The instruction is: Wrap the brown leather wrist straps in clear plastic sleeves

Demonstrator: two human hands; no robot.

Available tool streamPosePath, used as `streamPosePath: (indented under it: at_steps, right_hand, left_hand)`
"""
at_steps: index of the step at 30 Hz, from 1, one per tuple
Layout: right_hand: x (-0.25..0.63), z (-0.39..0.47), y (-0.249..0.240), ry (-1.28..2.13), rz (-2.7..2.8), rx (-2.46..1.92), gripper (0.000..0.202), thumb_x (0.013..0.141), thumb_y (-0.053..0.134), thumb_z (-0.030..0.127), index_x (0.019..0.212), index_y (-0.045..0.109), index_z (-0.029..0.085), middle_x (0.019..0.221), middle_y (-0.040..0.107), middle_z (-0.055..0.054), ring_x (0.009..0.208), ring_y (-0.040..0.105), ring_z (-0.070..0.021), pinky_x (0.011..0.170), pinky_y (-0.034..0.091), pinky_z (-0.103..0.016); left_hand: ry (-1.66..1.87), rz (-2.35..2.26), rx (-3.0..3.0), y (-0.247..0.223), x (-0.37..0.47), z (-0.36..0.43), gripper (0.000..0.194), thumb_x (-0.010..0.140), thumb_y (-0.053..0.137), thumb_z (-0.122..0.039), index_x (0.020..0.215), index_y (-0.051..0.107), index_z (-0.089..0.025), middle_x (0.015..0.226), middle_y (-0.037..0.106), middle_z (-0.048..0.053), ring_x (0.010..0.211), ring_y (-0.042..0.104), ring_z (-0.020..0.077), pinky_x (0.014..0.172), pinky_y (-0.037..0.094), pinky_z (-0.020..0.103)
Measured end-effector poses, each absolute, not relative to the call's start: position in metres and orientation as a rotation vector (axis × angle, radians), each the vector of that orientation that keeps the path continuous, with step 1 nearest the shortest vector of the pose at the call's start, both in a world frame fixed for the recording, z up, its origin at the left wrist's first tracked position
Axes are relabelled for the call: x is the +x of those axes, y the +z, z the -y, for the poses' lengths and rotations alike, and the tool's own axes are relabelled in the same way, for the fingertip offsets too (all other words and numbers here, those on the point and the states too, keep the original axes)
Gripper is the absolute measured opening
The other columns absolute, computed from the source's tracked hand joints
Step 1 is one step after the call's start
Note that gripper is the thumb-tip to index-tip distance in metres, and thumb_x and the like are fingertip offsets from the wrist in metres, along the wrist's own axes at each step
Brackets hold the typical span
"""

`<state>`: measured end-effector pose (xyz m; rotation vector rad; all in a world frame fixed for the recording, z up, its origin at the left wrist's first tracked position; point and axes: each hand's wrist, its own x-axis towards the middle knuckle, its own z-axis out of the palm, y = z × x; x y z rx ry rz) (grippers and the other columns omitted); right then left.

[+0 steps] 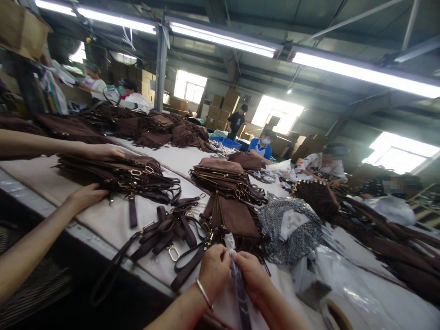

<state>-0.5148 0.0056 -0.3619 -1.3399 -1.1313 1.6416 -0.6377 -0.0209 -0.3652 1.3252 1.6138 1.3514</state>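
Observation:
My left hand (pixel 213 268), with a metal bangle on the wrist, and my right hand (pixel 252 274) meet at the table's near edge. Both pinch the top of a narrow dark strap (pixel 241 300) that hangs down between them. A bit of clear plastic (pixel 229 241) sticks up above my fingers. Just beyond lies a brown suede fringed bag (pixel 237 217). To its left is a loose heap of brown straps with gold clasps (pixel 168 229).
A co-worker's two bare arms reach in from the left, with hands (pixel 99 151) (pixel 87 196) on a stack of brown bags (pixel 120 172). Another stack (pixel 223 176), a patterned cloth (pixel 302 238) and clear plastic bags (pixel 347 279) lie around. Several people work at the far side.

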Motion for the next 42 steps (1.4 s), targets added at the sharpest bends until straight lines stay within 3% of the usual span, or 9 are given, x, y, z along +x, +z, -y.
streamPosePath:
  at_steps: [3, 8, 15, 22, 26, 30, 35, 39, 42]
  right_hand:
    - [-0.513, -0.008, -0.359, 1.347, 1.449, -1.474, 0.035, 0.071, 0.062, 0.050, 0.064, 0.058, 0.016, 0.055, 0.058, 0.000, 0.051, 0.048, -0.0117, 0.050, 0.036, -0.024]
    - [-0.517, -0.008, -0.355, 0.943, 1.675, -1.568, 0.022, 0.072, 0.063, 0.034, 0.057, 0.056, 0.019, 0.056, 0.056, 0.001, 0.058, 0.050, -0.0151, 0.055, 0.032, -0.026]
    - [-0.522, 0.005, -0.350, 0.378, 2.076, -1.633, 0.015, 0.084, 0.050, 0.021, 0.069, 0.052, 0.021, 0.067, 0.064, -0.004, 0.063, 0.056, -0.0176, 0.057, 0.027, -0.027]
    - [-0.525, 0.002, -0.355, 0.069, 2.341, -1.612, 0.017, 0.089, 0.047, 0.015, 0.083, 0.062, 0.017, 0.082, 0.068, -0.011, 0.072, 0.061, -0.0214, 0.059, 0.027, -0.030]
    - [-0.524, 0.002, -0.355, 0.201, 2.278, -1.628, 0.017, 0.088, 0.048, 0.015, 0.079, 0.062, 0.017, 0.079, 0.068, -0.012, 0.069, 0.060, -0.0208, 0.058, 0.026, -0.030]
    - [-0.520, 0.002, -0.349, 0.475, 2.111, -1.606, 0.012, 0.082, 0.052, 0.015, 0.073, 0.058, 0.018, 0.075, 0.067, -0.008, 0.070, 0.058, -0.0198, 0.061, 0.028, -0.029]
    - [-0.513, -0.005, -0.343, 1.091, 1.631, -1.429, 0.008, 0.065, 0.062, 0.015, 0.059, 0.058, 0.018, 0.061, 0.060, 0.000, 0.064, 0.050, -0.0152, 0.060, 0.029, -0.026]
    - [-0.511, -0.006, -0.350, 1.416, 1.301, -1.365, 0.021, 0.065, 0.067, 0.035, 0.067, 0.058, 0.017, 0.057, 0.055, 0.003, 0.056, 0.047, -0.0123, 0.055, 0.035, -0.025]
    - [-0.513, -0.002, -0.356, 1.579, 1.110, -1.327, 0.037, 0.065, 0.068, 0.050, 0.077, 0.055, 0.017, 0.057, 0.054, 0.005, 0.050, 0.047, -0.0100, 0.050, 0.037, -0.023]
  left_hand:
    - [1.246, -1.670, 1.552, -0.365, -0.644, 0.017, 0.023, 0.080, 0.052, -0.021, 0.057, 0.051, -0.021, 0.062, 0.058, 0.003, 0.061, 0.051, 0.0159, 0.060, 0.030, 0.028]
    - [1.194, -1.629, 1.783, -0.366, -0.652, 0.012, 0.023, 0.082, 0.048, -0.018, 0.059, 0.049, -0.021, 0.068, 0.058, 0.004, 0.066, 0.051, 0.0170, 0.062, 0.028, 0.030]
    - [1.098, -1.626, 1.925, -0.361, -0.657, 0.008, 0.023, 0.084, 0.044, -0.016, 0.063, 0.052, -0.021, 0.073, 0.060, 0.005, 0.071, 0.055, 0.0177, 0.066, 0.033, 0.029]
    - [1.047, -1.677, 1.881, -0.356, -0.657, 0.002, 0.024, 0.083, 0.045, -0.016, 0.061, 0.052, -0.020, 0.070, 0.062, 0.006, 0.070, 0.056, 0.0183, 0.065, 0.034, 0.029]
    - [0.994, -1.670, 1.931, -0.358, -0.656, 0.004, 0.025, 0.084, 0.045, -0.016, 0.061, 0.054, -0.020, 0.073, 0.064, 0.008, 0.072, 0.058, 0.0199, 0.066, 0.035, 0.030]
    - [0.812, -1.632, 2.143, -0.352, -0.654, 0.012, 0.021, 0.084, 0.043, -0.013, 0.077, 0.063, -0.018, 0.084, 0.067, 0.013, 0.076, 0.061, 0.0237, 0.067, 0.039, 0.033]
    - [0.741, -1.476, 2.286, -0.332, -0.649, 0.024, 0.024, 0.074, 0.048, -0.005, 0.086, 0.067, -0.015, 0.086, 0.066, 0.014, 0.076, 0.061, 0.0244, 0.068, 0.044, 0.034]
    - [1.211, -1.371, 1.821, -0.335, -0.645, 0.031, 0.020, 0.084, 0.051, -0.021, 0.099, 0.064, -0.019, 0.093, 0.064, 0.009, 0.088, 0.061, 0.0219, 0.082, 0.048, 0.035]
    - [1.246, -1.348, 1.114, -0.349, -0.637, 0.042, 0.039, 0.081, 0.059, -0.042, 0.110, 0.056, -0.016, 0.092, 0.064, 0.007, 0.082, 0.063, 0.0201, 0.072, 0.051, 0.032]
